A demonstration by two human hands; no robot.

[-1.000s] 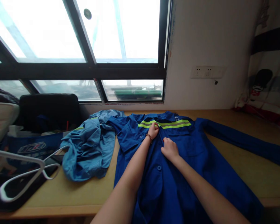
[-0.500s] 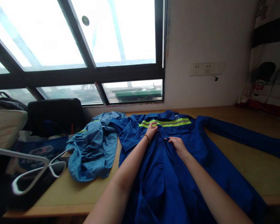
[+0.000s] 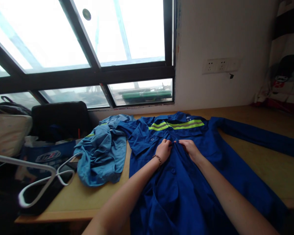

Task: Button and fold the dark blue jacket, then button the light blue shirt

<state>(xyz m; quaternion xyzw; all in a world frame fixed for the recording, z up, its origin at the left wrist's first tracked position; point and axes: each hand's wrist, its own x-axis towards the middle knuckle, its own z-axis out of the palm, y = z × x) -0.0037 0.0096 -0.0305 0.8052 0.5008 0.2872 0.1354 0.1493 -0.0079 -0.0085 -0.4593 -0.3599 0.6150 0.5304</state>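
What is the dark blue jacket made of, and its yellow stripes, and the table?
The dark blue jacket looks like woven cloth, matte, maybe cotton: it creases and lies soft. Its yellow stripes seem a smoother reflective tape with a grey middle band. The table looks like wood or wood-look board, tan with a dull sheen.

The wooden surface (image 3: 271, 156) carries a dark blue jacket (image 3: 186, 182) spread flat under my fingers (image 3: 167, 144), one sleeve stretched off to their right; a crumpled lighter blue garment (image 3: 103, 153) lies to their left.
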